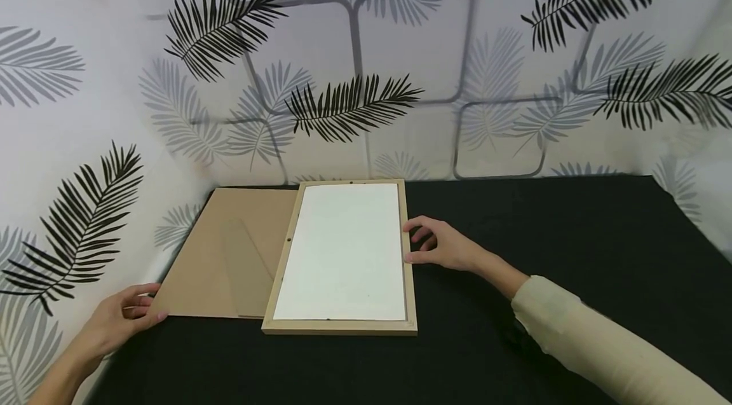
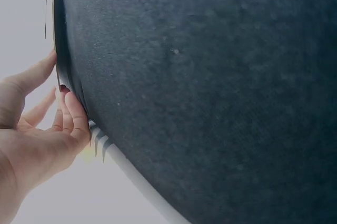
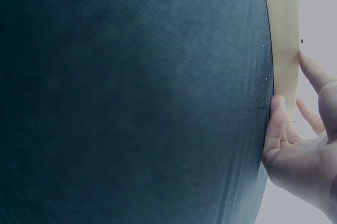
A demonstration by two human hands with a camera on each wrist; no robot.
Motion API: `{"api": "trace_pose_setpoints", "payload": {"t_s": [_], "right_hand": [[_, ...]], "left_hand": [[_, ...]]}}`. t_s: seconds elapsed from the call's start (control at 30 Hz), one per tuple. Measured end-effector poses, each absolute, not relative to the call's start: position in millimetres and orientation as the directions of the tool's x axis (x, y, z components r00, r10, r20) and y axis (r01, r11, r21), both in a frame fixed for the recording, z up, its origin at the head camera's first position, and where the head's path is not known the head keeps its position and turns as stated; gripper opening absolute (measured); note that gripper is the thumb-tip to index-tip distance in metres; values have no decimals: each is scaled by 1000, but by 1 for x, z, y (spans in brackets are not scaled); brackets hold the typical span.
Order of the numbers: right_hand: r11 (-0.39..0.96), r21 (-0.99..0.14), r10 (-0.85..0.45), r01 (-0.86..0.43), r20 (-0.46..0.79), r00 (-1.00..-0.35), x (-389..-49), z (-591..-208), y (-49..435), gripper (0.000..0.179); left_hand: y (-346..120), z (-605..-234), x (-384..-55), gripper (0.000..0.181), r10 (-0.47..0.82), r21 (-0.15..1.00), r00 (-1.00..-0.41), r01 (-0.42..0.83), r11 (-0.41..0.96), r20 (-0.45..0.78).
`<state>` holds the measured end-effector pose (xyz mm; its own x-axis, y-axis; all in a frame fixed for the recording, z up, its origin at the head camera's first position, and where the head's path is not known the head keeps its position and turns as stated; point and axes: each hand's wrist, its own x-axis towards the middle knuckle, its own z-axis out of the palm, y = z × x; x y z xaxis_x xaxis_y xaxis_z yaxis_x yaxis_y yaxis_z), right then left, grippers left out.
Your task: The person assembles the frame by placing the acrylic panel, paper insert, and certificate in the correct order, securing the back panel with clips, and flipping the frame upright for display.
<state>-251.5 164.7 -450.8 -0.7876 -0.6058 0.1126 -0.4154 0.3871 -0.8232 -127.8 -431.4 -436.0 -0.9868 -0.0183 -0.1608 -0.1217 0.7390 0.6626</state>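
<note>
A light wooden picture frame (image 1: 340, 327) lies on the black cloth, with a white sheet (image 1: 343, 252) inside its rails. My right hand (image 1: 440, 244) grips the right rail, thumb and index fingertip on it and other fingers curled at its outer side; the right wrist view shows that hand (image 3: 303, 150) on the pale wooden rail (image 3: 285, 29). Left of the frame is a brown backing board (image 1: 197, 265) with a flat easel leg (image 1: 247, 271). My left hand (image 1: 122, 316) pinches the board's near left corner, thumb on top; what its fingertips touch beneath is hidden.
Black cloth (image 1: 543, 227) covers the table. A pale wall hanging with feather-like leaves (image 1: 354, 106) rises behind the table and along its left side. The board's right edge meets the frame's left rail.
</note>
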Motion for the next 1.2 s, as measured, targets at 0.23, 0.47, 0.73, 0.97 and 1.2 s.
{"api": "trace_pose_setpoints", "payload": {"t_s": [0.23,0.47,0.73,0.97,1.2], "right_hand": [[398,-822,-603,-408,101,-791,-252,-451,164,57],[395,-820,-604,-415,109,-789,-253,-452,163,57],[393,-818,-605,-420,114,-788,-253,-454,165,56],[391,-822,-604,-414,110,-789,-252,-453,167,56],[395,-824,-603,-407,101,-791,-250,-451,166,57]], "left_hand": [[-433,-437,-125,73,-12,682,-989,-112,723,-149],[-435,-434,-127,78,-11,688,-981,-145,711,-196],[-436,-436,-123,72,19,858,-983,-151,491,-184],[-435,-429,-124,47,62,979,-984,-161,123,-169],[-428,-424,-126,37,1,978,-980,-201,62,-201]]}}
